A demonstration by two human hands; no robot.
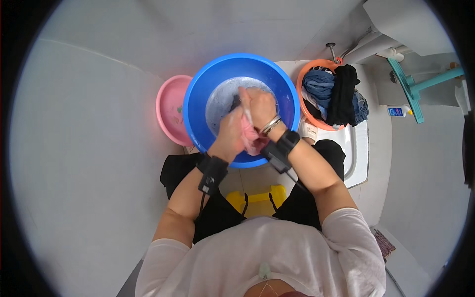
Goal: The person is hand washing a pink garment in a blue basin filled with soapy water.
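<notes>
A large blue plastic basin holds soapy water. Over the water, my left hand grips the left side of a wet pink cloth. My right hand is closed on the upper part of the same cloth, with suds on the fingers. Part of the cloth hangs below the wrists, near the basin's front wall. Something dark shows beside my fingers, partly hidden by them.
A pink basin stands left, partly behind the blue one. An orange basin of dark clothes and denim stands right, by a white squat toilet. A yellow stool is between my legs; a turquoise squeegee is at right.
</notes>
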